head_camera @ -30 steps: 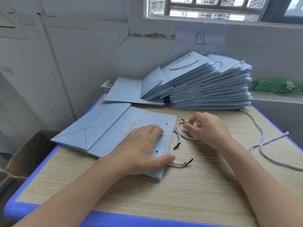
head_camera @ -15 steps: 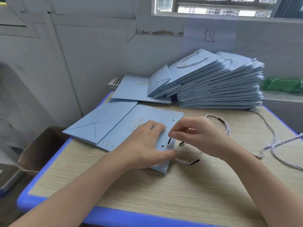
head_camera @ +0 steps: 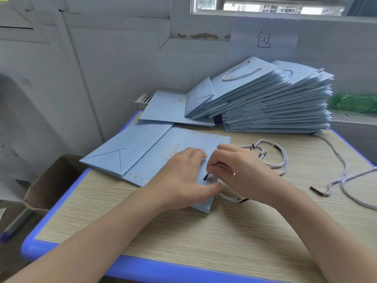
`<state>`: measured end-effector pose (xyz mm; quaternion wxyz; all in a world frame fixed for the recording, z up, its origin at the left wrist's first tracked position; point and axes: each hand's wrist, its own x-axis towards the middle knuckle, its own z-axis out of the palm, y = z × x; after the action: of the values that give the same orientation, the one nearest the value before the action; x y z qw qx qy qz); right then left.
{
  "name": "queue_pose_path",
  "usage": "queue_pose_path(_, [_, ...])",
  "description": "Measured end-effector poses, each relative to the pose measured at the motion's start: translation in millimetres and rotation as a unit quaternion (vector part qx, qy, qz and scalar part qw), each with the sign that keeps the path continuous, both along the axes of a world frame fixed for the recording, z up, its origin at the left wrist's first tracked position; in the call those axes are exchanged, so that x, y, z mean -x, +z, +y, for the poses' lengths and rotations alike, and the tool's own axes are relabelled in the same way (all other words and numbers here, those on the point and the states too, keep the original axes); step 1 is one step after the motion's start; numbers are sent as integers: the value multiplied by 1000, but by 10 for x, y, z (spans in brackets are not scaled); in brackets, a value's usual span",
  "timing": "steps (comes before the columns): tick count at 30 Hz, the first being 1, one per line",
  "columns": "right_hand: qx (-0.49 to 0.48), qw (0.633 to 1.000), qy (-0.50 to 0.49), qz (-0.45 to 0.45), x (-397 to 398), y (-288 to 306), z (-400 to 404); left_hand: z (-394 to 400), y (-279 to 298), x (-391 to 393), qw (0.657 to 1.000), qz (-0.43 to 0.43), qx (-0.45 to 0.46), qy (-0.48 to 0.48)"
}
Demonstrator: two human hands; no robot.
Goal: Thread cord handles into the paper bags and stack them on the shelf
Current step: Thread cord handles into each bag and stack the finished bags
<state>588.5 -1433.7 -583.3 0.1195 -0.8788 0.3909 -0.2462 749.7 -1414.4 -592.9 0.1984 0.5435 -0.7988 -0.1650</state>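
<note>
Right hand (head_camera: pixel 240 172) now over the bag's (head_camera: pixel 183 152) near corner, cord (head_camera: pixel 283 158) tip (head_camera: pixel 205 176) lowered to the paper beside left thumb.

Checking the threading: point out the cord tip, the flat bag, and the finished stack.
cord tip (head_camera: pixel 205 176), head view, black end pinched by right hand
flat bag (head_camera: pixel 155 152), head view, printed face
finished stack (head_camera: pixel 275 103), head view, layered edges
</note>
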Motion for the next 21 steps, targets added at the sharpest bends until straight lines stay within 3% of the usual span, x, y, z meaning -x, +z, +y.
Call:
queue_pose_path(4, [49,999,-2,-9,-97,-67,-9,5,13,3,1000,15,14,-5])
queue_pose_path(11, [-17,1000,18,-4,-29,-18,-21,12,36,2,999,18,29,22])
queue_pose_path(15, [13,1000,-22,-8,88,46,-6,16,65,-10,995,-3,90,54])
queue_pose_path(19, [42,993,-55,-93,115,156,45,20,135,-48,993,62,83,61])
queue_pose_path(21, [33,994,-54,-93,89,160,69,-12,158,-66,991,88,68,68])
